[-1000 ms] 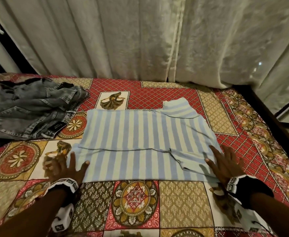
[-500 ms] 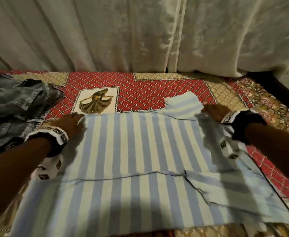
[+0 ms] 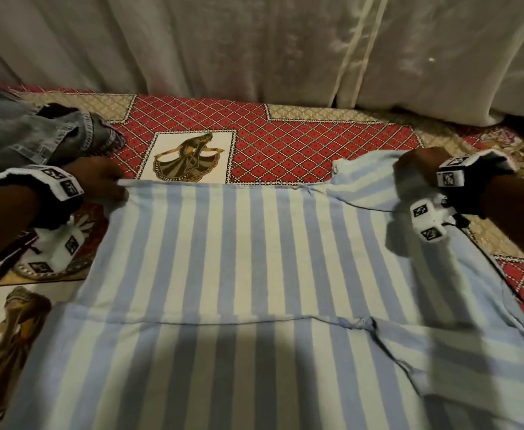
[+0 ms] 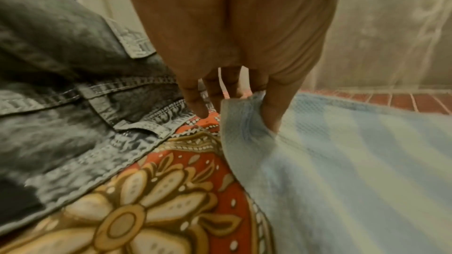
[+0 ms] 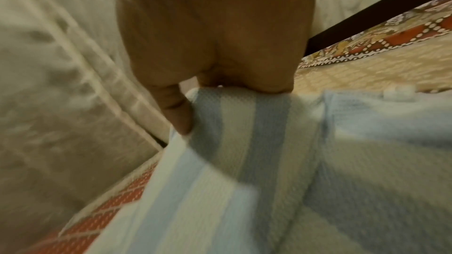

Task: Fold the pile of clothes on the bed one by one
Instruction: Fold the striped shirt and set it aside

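Note:
A blue-and-white striped shirt [image 3: 254, 274] lies spread on the patterned bedspread [image 3: 285, 144], its near part folded up over the middle. My left hand [image 3: 102, 178] pinches the shirt's far left corner [image 4: 244, 115] between thumb and fingers. My right hand [image 3: 415, 164] grips the far right corner by the sleeve [image 5: 232, 107], the cloth bunched and lifted a little off the bed. Grey jeans [image 3: 31, 135] lie in a heap at the far left, just beside my left hand [image 4: 232, 88].
White curtains [image 3: 254, 41] hang along the far side of the bed. A dark bed frame edge [image 5: 367, 11] runs at the far right. The jeans [image 4: 73, 103] almost touch the shirt's left corner.
Both hands moved from the shirt's near edge to its far corners and took hold of them. The view leaned in closer over the shirt.

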